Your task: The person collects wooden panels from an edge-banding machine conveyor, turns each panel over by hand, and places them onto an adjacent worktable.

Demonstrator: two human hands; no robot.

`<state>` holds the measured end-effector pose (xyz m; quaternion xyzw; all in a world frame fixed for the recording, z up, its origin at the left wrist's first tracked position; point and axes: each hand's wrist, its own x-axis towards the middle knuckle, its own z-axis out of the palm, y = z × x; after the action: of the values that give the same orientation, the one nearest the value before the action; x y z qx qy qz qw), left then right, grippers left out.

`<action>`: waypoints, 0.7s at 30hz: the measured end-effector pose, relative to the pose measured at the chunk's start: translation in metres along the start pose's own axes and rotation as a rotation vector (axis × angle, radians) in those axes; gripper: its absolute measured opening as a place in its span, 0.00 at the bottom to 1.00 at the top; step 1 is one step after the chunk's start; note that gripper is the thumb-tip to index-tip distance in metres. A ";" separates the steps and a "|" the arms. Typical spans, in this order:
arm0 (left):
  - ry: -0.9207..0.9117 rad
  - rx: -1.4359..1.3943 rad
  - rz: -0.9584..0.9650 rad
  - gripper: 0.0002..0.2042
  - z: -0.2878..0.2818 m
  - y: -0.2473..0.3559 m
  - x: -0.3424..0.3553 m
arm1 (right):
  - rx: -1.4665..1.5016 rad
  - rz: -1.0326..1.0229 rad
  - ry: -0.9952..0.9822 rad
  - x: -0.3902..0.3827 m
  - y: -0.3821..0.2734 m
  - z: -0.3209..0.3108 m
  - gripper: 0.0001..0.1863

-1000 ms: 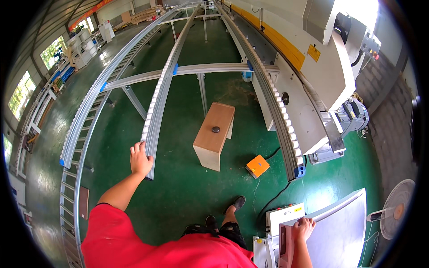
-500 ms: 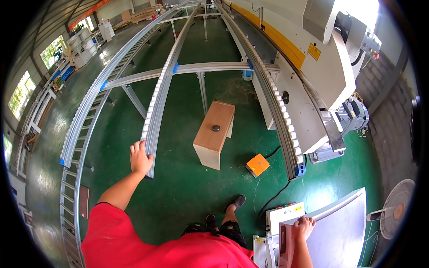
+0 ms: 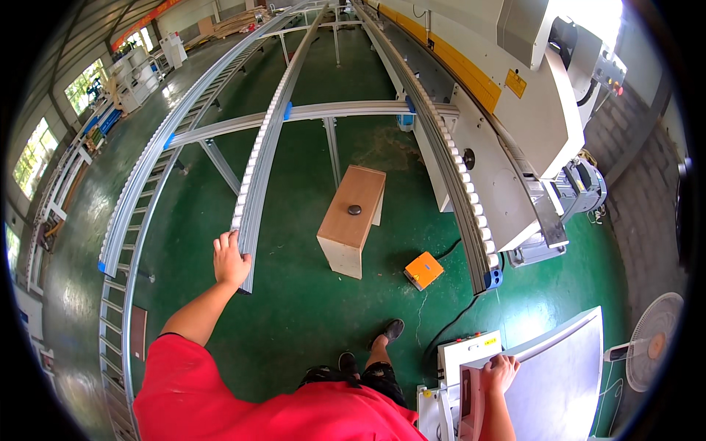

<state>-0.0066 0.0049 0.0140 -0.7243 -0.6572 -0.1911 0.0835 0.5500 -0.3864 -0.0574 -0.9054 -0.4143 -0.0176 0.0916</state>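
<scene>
My left hand (image 3: 232,260) is on the near end of the middle roller rail (image 3: 254,198), a grey metal beam topped with a row of small white rollers. Its fingers curl over the beam, and the thumb lies along the side. At the lower right, my right hand (image 3: 500,373) grips the upper edge of a large grey cabinet-like housing (image 3: 551,375) with a smooth, slightly curved face. The fingertips there bend over the edge and are partly hidden. Beside that hand stands a white box (image 3: 472,351) with small red parts on top.
A brown-topped stool (image 3: 360,192) with a dark round knob on it stands between the rails. An orange pedal box (image 3: 423,271) with a black cable lies on the green floor. Right of it runs another roller rail (image 3: 471,213) along a large white machine (image 3: 544,110). A fan (image 3: 653,342) stands far right.
</scene>
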 end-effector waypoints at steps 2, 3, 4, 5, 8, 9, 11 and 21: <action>-0.002 -0.003 -0.001 0.29 -0.001 0.000 0.000 | 0.003 -0.007 0.007 0.000 -0.001 0.000 0.05; 0.000 -0.004 0.001 0.29 0.000 0.000 0.000 | 0.006 -0.013 0.014 0.000 -0.002 -0.001 0.05; 0.001 -0.006 0.002 0.29 0.000 0.000 0.000 | 0.006 -0.012 0.013 0.000 -0.002 -0.001 0.05; 0.001 -0.006 0.004 0.29 -0.001 0.001 0.000 | 0.004 -0.005 0.004 0.000 -0.002 -0.001 0.05; -0.028 0.019 -0.016 0.29 -0.001 0.002 0.001 | 0.004 0.003 -0.002 0.001 -0.002 -0.002 0.05; -0.025 0.017 -0.016 0.29 -0.001 0.002 0.000 | 0.005 0.003 0.002 0.000 -0.002 -0.002 0.05; -0.023 0.015 -0.015 0.29 -0.001 0.001 0.000 | 0.002 -0.003 0.014 0.000 -0.003 -0.002 0.05; 0.005 -0.002 0.002 0.28 0.002 0.000 0.001 | 0.010 0.012 -0.008 0.001 -0.005 -0.004 0.06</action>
<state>-0.0065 0.0067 0.0126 -0.7245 -0.6562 -0.1936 0.0845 0.5470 -0.3835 -0.0530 -0.9074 -0.4093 -0.0111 0.0947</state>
